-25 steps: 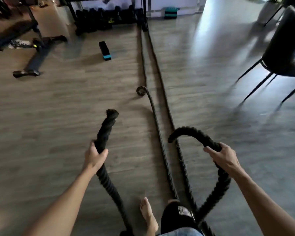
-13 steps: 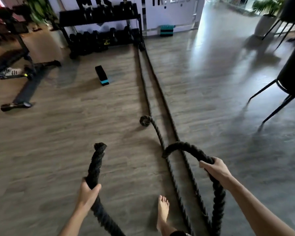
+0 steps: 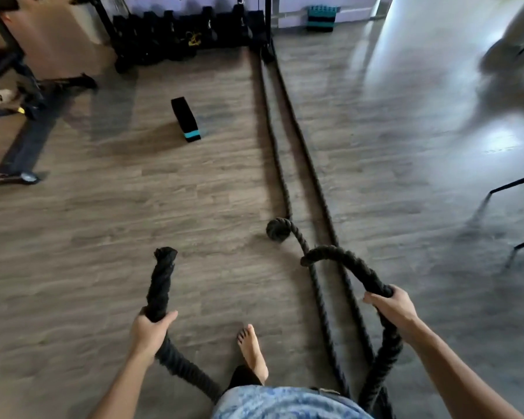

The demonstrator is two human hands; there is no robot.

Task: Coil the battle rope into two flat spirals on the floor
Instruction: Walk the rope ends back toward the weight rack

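Observation:
A thick black battle rope (image 3: 288, 146) runs in two long strands along the wooden floor toward the rack at the back. My left hand (image 3: 150, 329) grips one rope end (image 3: 161, 282), which stands upright with its frayed tip above my fist. My right hand (image 3: 392, 308) grips another rope section (image 3: 345, 261) that arches up and bends down to the left. A small curled rope end (image 3: 277, 228) lies on the floor between the two. My bare foot (image 3: 253, 352) stands between my hands.
A black block with a teal stripe (image 3: 186, 119) lies on the floor at mid left. A dumbbell rack (image 3: 182, 34) stands at the back, gym equipment legs (image 3: 28, 140) at the left, and chair legs (image 3: 515, 189) at the right.
The view has tilted and moved forward along the rope. Both hands keep their grip on the rope sections, and my foot has stepped forward.

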